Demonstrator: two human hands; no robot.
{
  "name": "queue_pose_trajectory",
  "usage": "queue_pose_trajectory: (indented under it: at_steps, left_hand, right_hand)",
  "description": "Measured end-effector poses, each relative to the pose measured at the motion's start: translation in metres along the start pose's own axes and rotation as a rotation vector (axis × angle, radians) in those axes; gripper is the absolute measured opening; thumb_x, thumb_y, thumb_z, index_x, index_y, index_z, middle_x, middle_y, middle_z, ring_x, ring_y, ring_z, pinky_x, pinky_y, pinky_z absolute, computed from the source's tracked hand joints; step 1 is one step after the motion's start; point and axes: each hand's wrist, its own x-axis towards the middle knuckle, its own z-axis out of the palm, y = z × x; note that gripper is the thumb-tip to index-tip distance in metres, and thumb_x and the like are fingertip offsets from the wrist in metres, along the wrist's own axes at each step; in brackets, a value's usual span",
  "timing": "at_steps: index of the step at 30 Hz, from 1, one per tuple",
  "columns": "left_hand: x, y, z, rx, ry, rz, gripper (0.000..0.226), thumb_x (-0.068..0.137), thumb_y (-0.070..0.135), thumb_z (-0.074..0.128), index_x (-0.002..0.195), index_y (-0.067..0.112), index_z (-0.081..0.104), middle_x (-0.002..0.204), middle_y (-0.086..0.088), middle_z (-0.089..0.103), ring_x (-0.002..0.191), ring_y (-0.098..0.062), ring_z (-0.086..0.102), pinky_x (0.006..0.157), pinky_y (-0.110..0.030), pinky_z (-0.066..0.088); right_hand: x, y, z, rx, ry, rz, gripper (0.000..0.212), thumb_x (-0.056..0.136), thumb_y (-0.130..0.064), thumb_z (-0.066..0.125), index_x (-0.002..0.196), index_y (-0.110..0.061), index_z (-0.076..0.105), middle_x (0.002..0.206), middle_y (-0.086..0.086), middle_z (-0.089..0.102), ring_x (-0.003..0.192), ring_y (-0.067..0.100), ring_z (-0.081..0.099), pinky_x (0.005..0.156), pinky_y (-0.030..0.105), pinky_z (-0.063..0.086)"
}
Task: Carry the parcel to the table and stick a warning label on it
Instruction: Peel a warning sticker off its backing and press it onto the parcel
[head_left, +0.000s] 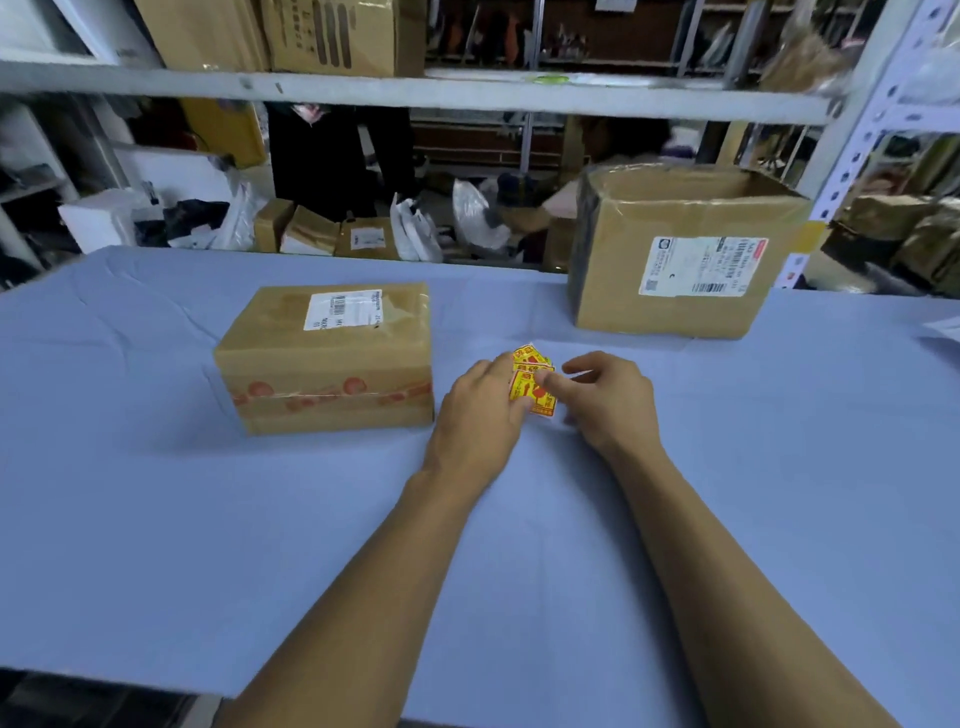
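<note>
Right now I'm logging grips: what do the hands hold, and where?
Both hands, left hand and right hand, pinch the yellow warning labels at their side edges, low over the table.

Brown cardboard parcel (327, 358), glossy under clear tape, white paper slip on top. Matt, faintly creased blue cloth over table (156, 519). Shiny yellow-red paper labels (532, 387).

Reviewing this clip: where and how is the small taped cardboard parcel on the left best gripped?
Probably by its two short end faces, hands coming in from left and right. The small brown taped cardboard parcel sits flat on the blue-covered table, longer than deep, with both ends clear.
</note>
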Motion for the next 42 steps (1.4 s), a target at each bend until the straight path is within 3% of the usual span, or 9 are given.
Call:
queue_pose_trajectory:
  at_steps: [3,8,11,15,19,23,29,36,42]
  left_hand:
    - [0.001,-0.005,0.001,-0.086,0.029,0.011,0.055,0.089,0.017,0.068,0.141,0.012,0.05,0.121,-0.012,0.066,0.114,-0.03,0.06,0.1,-0.042,0.046]
    - [-0.002,-0.008,0.0,-0.179,0.046,0.032,0.051,0.085,0.01,0.069,0.135,0.013,0.057,0.112,-0.011,0.067,0.104,-0.029,0.064,0.095,-0.044,0.052]
    - [-0.001,-0.012,0.001,-0.184,0.061,0.042,0.045,0.085,0.011,0.069,0.129,0.011,0.061,0.11,-0.012,0.068,0.099,-0.028,0.065,0.092,-0.045,0.053]
    - [-0.005,-0.008,-0.002,-0.198,0.085,0.047,0.038,0.086,0.019,0.069,0.123,0.01,0.064,0.111,-0.011,0.068,0.102,-0.026,0.064,0.093,-0.042,0.053]
    - [-0.021,-0.002,-0.019,-0.605,0.056,-0.042,0.027,0.088,0.013,0.07,0.114,0.013,0.066,0.097,0.005,0.071,0.089,-0.006,0.068,0.08,-0.019,0.054]
    - [-0.054,-0.01,-0.04,-0.895,0.026,-0.178,0.006,0.091,0.001,0.063,0.088,0.006,0.064,0.073,-0.006,0.066,0.062,-0.005,0.064,0.061,-0.021,0.054]
    - [-0.124,-0.035,-0.078,-0.811,0.223,-0.295,0.012,0.091,0.009,0.064,0.085,0.018,0.059,0.074,-0.01,0.068,0.067,-0.017,0.061,0.064,-0.033,0.049]
    - [-0.142,-0.027,-0.092,-0.74,0.186,-0.291,0.023,0.079,0.015,0.075,0.09,0.028,0.06,0.077,-0.009,0.069,0.069,-0.02,0.063,0.065,-0.036,0.052]
    - [-0.142,-0.021,-0.092,-0.559,0.373,-0.309,0.038,0.08,0.009,0.077,0.102,0.032,0.055,0.109,0.0,0.052,0.101,-0.017,0.056,0.086,-0.026,0.051]
  right_hand:
    - [-0.001,0.002,0.001,0.033,-0.016,-0.025,0.025,0.078,-0.027,0.077,0.099,-0.019,0.068,0.077,-0.005,0.069,0.061,0.015,0.07,0.065,0.04,0.061]
    - [-0.003,0.004,-0.004,0.093,-0.006,-0.056,0.021,0.084,-0.017,0.072,0.104,-0.014,0.065,0.081,0.003,0.068,0.053,0.006,0.062,0.044,0.014,0.047]
    - [-0.003,0.006,-0.003,0.02,0.017,-0.085,0.005,0.084,-0.02,0.069,0.084,-0.019,0.065,0.078,0.003,0.068,0.056,0.009,0.06,0.054,0.022,0.044]
    - [-0.007,0.005,-0.008,0.086,0.02,-0.106,0.017,0.083,-0.021,0.071,0.071,-0.027,0.061,0.075,-0.003,0.066,0.067,0.012,0.062,0.064,0.026,0.044]
    - [-0.035,-0.01,-0.02,0.308,-0.164,-0.16,0.012,0.087,-0.009,0.07,0.075,-0.008,0.066,0.05,-0.013,0.054,0.044,0.001,0.043,0.048,0.015,0.036]
    - [-0.073,-0.029,-0.004,0.428,-0.314,-0.165,0.011,0.086,-0.005,0.07,0.078,0.002,0.066,0.052,0.003,0.054,0.044,0.009,0.045,0.046,0.021,0.039]
    - [-0.13,-0.053,0.03,0.532,-0.453,-0.162,0.022,0.093,0.001,0.058,0.074,-0.006,0.067,0.052,-0.001,0.06,0.046,0.006,0.054,0.05,0.016,0.046]
    - [-0.146,-0.056,0.031,0.478,-0.473,-0.21,0.026,0.093,0.001,0.059,0.071,-0.011,0.065,0.053,0.004,0.057,0.047,0.01,0.051,0.05,0.018,0.044]
    - [-0.146,-0.053,0.031,0.509,-0.449,-0.179,0.021,0.096,-0.001,0.053,0.079,-0.007,0.064,0.068,0.002,0.072,0.053,0.014,0.062,0.054,0.024,0.05]
